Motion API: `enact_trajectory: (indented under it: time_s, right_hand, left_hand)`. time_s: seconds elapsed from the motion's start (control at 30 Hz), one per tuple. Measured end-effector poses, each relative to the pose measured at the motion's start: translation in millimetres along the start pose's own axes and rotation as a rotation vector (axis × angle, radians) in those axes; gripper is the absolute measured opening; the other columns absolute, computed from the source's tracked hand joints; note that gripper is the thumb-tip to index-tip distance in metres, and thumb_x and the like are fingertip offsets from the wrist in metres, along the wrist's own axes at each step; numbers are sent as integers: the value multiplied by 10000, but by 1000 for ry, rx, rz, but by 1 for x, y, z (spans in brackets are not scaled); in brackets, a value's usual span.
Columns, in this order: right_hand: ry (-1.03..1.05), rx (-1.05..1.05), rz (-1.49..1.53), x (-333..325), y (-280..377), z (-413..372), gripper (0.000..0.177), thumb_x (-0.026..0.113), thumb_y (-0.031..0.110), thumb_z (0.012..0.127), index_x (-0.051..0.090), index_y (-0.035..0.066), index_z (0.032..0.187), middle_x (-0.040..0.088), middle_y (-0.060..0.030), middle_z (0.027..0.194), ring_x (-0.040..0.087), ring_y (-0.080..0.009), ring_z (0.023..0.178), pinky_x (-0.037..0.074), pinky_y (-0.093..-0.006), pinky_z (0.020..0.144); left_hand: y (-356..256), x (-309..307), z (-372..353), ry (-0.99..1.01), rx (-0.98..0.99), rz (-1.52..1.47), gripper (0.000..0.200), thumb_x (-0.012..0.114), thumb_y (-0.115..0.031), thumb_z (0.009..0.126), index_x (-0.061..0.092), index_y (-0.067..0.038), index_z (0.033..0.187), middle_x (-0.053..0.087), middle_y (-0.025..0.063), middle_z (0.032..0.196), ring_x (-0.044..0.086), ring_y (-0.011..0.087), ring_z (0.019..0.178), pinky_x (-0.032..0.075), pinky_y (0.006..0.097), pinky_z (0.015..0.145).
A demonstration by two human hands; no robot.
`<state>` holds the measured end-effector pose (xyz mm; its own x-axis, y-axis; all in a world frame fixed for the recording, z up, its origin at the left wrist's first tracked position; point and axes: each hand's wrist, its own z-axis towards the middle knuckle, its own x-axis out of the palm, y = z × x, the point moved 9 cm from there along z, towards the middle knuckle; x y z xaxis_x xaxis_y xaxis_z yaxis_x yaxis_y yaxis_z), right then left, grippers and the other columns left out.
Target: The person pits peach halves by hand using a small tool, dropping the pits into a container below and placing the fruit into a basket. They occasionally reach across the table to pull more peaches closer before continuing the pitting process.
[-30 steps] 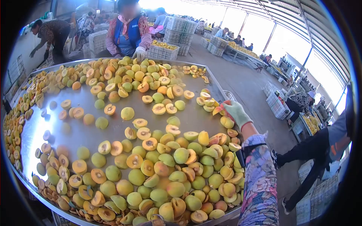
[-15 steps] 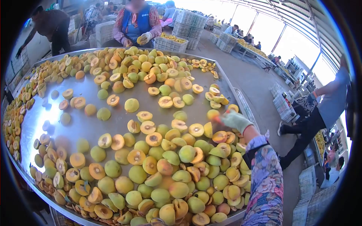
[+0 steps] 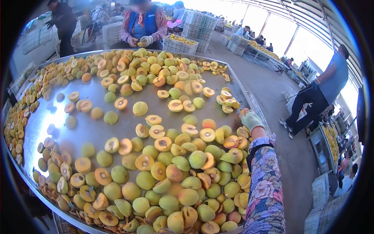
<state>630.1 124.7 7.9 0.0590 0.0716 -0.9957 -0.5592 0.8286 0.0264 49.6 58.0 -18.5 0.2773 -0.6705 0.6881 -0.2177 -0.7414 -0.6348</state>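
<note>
My right hand (image 3: pixel 252 119), in a pale knitted glove below a floral sleeve, is over the right edge of the metal table. Its fingers are curled in, with an orange-red patch at the tips; what they hold, if anything, I cannot make out. Beside it on the left lies a small group of cut fruit halves (image 3: pixel 227 100), looking like peaches or apricots. A whole-looking reddish-yellow fruit (image 3: pixel 209 123) lies further left. Nearer to me, a large heap of yellow-green fruit (image 3: pixel 146 180), many halved with pits showing, covers the table. My left hand is out of view.
The metal table (image 3: pixel 128 111) has a raised rim and more fruit along its far and left sides. Across it sits a person in a blue vest (image 3: pixel 145 25). White crates (image 3: pixel 199 25) are stacked behind. At right, a person (image 3: pixel 325 87) is in the aisle.
My right hand has moved right, towards the table's edge, away from the reddish fruit, which now lies on the table. The person at right stands more upright; the one at far left has straightened too.
</note>
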Motion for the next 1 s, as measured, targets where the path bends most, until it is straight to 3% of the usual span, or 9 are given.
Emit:
enact_trajectory:
  time_s: [0.13, 0.23, 0.37, 0.43, 0.5, 0.57, 0.63, 0.7, 1.0]
  right_hand:
    - [-23, 15, -63, 0, 6, -3, 563, 537, 472, 917, 549, 118, 1355, 580, -168, 1331, 539, -329, 1245, 416, -403, 1046]
    - [405, 78, 208, 15, 2, -12, 552, 520, 494, 896, 613, 112, 1283, 571, -199, 1339, 562, -332, 1216, 425, -418, 1020]
    - [461, -430, 190, 1, 35, -52, 385, 591, 397, 874, 671, 62, 1046, 686, -187, 1071, 689, -302, 832, 526, -389, 748]
    - [546, 201, 987, -11, -3, -52, 303, 608, 326, 861, 655, 50, 977, 684, -185, 905, 665, -269, 662, 513, -368, 642]
    - [432, 250, 966, -1, -21, -32, 289, 618, 302, 842, 655, 57, 991, 680, -176, 829, 650, -268, 630, 507, -360, 639]
    - [-43, 10, 455, -37, -10, -21, 306, 629, 296, 825, 656, 52, 1008, 688, -150, 789, 665, -261, 648, 515, -355, 637]
    - [-52, 2, 504, -9, -15, 4, 423, 633, 331, 818, 645, 51, 1134, 697, -161, 845, 685, -274, 703, 529, -375, 693]
    - [-142, -39, 292, -12, -12, 15, 534, 630, 327, 857, 550, 65, 1316, 650, -58, 745, 581, -151, 533, 459, -324, 516]
    - [182, 81, 59, 26, -17, 14, 712, 607, 487, 852, 458, 61, 1402, 691, -107, 960, 680, -227, 826, 515, -344, 713]
  left_hand:
    - [3, -2, -1, -7, -6, -6, 333, 548, -322, 988, 619, 0, 947, 649, 100, 971, 591, 213, 828, 474, 331, 731]
    - [3, -2, -2, -1, -4, -1, 330, 549, -320, 988, 619, -1, 944, 648, 98, 967, 591, 212, 824, 473, 331, 728]
    - [4, 3, -2, 24, -7, 17, 326, 550, -317, 988, 618, -2, 940, 648, 96, 961, 589, 211, 820, 473, 330, 723]
    - [4, 5, -1, 26, -1, 30, 324, 551, -316, 988, 618, -3, 939, 647, 95, 958, 589, 210, 817, 472, 330, 721]
    - [5, 6, 0, 26, -2, 36, 322, 551, -315, 988, 617, -4, 937, 647, 94, 955, 588, 210, 815, 472, 329, 719]
    - [5, 6, 1, 29, -5, 38, 320, 552, -313, 987, 617, -4, 935, 647, 93, 953, 587, 209, 812, 471, 329, 716]
    - [6, 5, 0, 21, -9, 34, 318, 552, -312, 987, 616, -5, 933, 646, 92, 950, 587, 209, 810, 471, 329, 714]
    - [6, 4, -2, 13, -9, 36, 316, 553, -310, 987, 616, -5, 932, 646, 91, 947, 586, 208, 808, 471, 328, 712]
    - [11, -3, -5, -1, -34, 17, 308, 556, -304, 986, 615, -8, 924, 645, 86, 934, 583, 205, 797, 469, 327, 702]
